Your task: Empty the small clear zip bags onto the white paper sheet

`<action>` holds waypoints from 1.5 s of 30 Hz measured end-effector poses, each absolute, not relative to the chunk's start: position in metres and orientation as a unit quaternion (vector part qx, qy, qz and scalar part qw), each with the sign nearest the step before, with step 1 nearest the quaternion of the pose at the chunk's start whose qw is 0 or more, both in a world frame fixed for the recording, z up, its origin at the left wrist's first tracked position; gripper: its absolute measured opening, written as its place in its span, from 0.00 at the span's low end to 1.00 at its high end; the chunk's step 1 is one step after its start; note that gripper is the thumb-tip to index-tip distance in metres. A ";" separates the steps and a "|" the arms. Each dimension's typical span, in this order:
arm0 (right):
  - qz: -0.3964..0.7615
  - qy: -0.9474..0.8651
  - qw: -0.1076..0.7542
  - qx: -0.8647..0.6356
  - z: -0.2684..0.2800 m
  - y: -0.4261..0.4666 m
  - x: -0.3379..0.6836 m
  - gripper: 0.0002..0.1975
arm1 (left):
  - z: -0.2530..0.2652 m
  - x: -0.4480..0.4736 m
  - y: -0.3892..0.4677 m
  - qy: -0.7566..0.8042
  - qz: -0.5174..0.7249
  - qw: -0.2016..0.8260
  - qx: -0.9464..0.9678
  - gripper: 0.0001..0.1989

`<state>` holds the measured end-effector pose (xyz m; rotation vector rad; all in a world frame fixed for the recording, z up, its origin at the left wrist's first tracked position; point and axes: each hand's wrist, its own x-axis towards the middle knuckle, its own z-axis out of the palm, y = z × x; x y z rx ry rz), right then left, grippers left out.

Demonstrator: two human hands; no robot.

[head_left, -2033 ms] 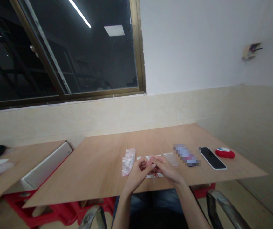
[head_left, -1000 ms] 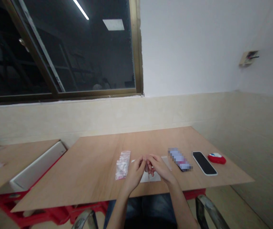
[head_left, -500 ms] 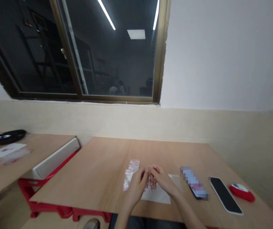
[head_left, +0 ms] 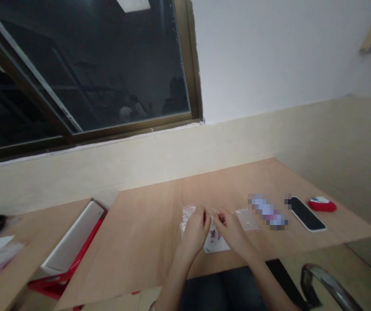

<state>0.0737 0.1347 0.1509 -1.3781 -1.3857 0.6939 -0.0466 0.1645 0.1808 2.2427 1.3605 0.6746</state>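
Observation:
My left hand and my right hand are together over the near edge of a wooden table, fingertips almost touching. They rest over a white sheet with tiny pink pieces on it. The fingers of both hands are curled; what they pinch is too small and blurred to tell. A pile of small clear bags with pink marks lies just behind my left hand. Another clear bag lies to the right of my right hand.
Right of the hands lie a blurred-out flat object, a black phone and a red and white oval item. A white board on red crates stands left; a second table beyond. A chair's metal arm curves at the lower right.
The camera has swung about and tilted down a little. My hands stayed together over the white sheet, working at the small pink pieces.

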 end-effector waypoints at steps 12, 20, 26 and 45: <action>0.290 -0.571 0.500 -0.583 0.131 0.098 0.163 0.12 | 0.153 0.042 0.136 0.413 0.262 0.305 0.817 0.07; 0.311 -0.604 0.489 -0.548 0.138 0.117 0.194 0.11 | 0.164 0.059 0.138 0.471 0.313 0.198 0.801 0.11; 0.339 -0.640 0.458 -0.515 0.142 0.117 0.180 0.11 | 0.160 0.046 0.123 0.522 0.270 0.159 0.793 0.18; 0.362 -0.591 0.518 -0.502 0.148 0.041 0.132 0.13 | 0.169 0.002 0.064 0.433 0.297 0.177 0.833 0.14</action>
